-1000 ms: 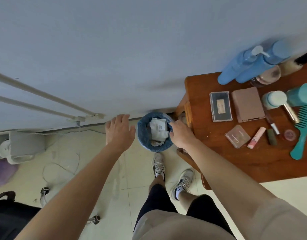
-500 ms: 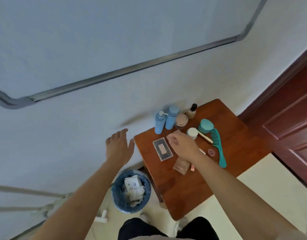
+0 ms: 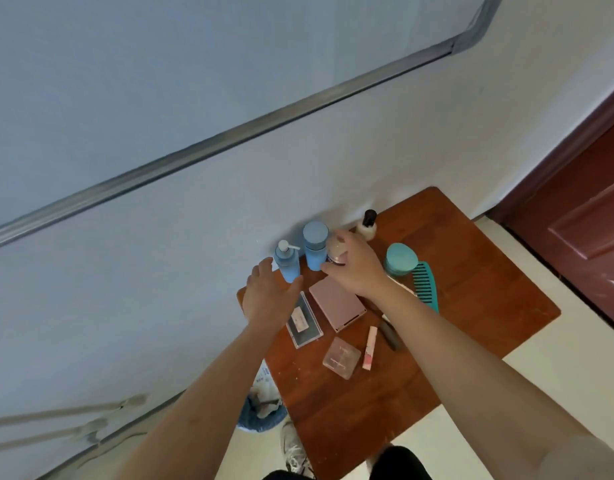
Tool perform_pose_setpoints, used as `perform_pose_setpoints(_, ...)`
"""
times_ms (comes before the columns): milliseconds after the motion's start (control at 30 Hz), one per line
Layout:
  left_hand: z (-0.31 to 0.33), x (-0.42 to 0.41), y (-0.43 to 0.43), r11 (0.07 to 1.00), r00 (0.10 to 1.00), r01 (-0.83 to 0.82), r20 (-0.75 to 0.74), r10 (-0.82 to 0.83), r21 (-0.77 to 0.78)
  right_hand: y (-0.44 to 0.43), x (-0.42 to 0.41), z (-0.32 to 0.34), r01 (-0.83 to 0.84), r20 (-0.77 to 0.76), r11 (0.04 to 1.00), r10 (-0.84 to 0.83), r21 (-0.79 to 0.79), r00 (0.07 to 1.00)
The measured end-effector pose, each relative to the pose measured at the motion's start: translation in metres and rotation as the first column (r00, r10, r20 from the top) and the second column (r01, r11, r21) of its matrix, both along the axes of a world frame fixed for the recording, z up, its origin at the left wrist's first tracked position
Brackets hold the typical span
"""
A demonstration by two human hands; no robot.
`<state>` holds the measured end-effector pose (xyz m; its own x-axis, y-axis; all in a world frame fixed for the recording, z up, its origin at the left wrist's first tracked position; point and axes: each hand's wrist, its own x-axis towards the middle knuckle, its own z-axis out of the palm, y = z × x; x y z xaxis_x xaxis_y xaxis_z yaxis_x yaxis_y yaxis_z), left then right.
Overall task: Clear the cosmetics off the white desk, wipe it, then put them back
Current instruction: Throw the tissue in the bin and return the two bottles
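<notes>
Cosmetics stand on a brown wooden table (image 3: 472,306) against the wall. My left hand (image 3: 269,296) is spread at the base of a blue pump bottle (image 3: 286,263), which sits between thumb and fingers. My right hand (image 3: 357,268) grips a round jar with a pale pink lid (image 3: 336,249), next to a blue capped bottle (image 3: 314,247). Further right are a small black-capped bottle (image 3: 368,225), a teal jar (image 3: 399,259) and a teal comb (image 3: 427,285). Nearer me lie a pink palette (image 3: 336,306), a clear-lidded dark palette (image 3: 304,322), a clear compact (image 3: 342,358), a pink lip tube (image 3: 369,348) and a dark stick (image 3: 390,334).
A blue bin (image 3: 260,414) holding white tissues stands on the floor at the table's near left corner, partly behind my left arm. A dark red door (image 3: 593,237) is at the right. My shoe (image 3: 295,452) is by the table's front edge.
My view has swung up from the bin to the table. Both hands moved forward to the bottles at the back: the left to the pump bottle, the right onto the round jar.
</notes>
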<state>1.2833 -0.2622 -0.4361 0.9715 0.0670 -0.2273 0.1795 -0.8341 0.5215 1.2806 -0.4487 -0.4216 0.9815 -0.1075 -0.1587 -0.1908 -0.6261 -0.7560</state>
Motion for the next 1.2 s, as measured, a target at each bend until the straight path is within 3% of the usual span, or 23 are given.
perform_pose_setpoints(300, -0.016, 0.014, -0.029, 0.977, 0.974, -0.212, 0.083, 0.212, -0.011, -0.002, 0.040, -0.034, -0.087, 0.044, 0.995, 0.090, -0.057, 0.995)
perform_pose_setpoints(533, 0.002, 0.001, -0.014, 0.981, 0.968, -0.193, 0.159, 0.195, -0.031, 0.007, 0.034, -0.023, -0.089, 0.128, 0.994, 0.096, -0.057, 0.987)
perform_pose_setpoints(733, 0.045, -0.023, 0.013, 0.970, 0.929, -0.159, 0.304, 0.209, -0.182, 0.003, -0.016, 0.032, 0.157, 0.242, 0.982, -0.179, 0.106, 0.954)
perform_pose_setpoints(833, 0.061, -0.032, 0.007, 0.963, 0.920, -0.067, 0.357, 0.161, -0.260, -0.015, -0.058, 0.053, 0.278, 0.272, 0.956, -0.293, 0.093, 0.917)
perform_pose_setpoints(1000, 0.098, -0.062, -0.058, 0.941, 0.918, 0.190, 0.390, -0.070, -0.279, -0.061, -0.153, 0.084, 0.572, 0.357, 0.818, -0.553, 0.061, 0.753)
perform_pose_setpoints(1200, 0.176, -0.151, -0.187, 0.743, 0.756, 0.586, 0.548, -0.359, -0.322, -0.148, -0.299, 0.148, 0.832, 0.481, 0.538, -0.769, 0.133, 0.420)
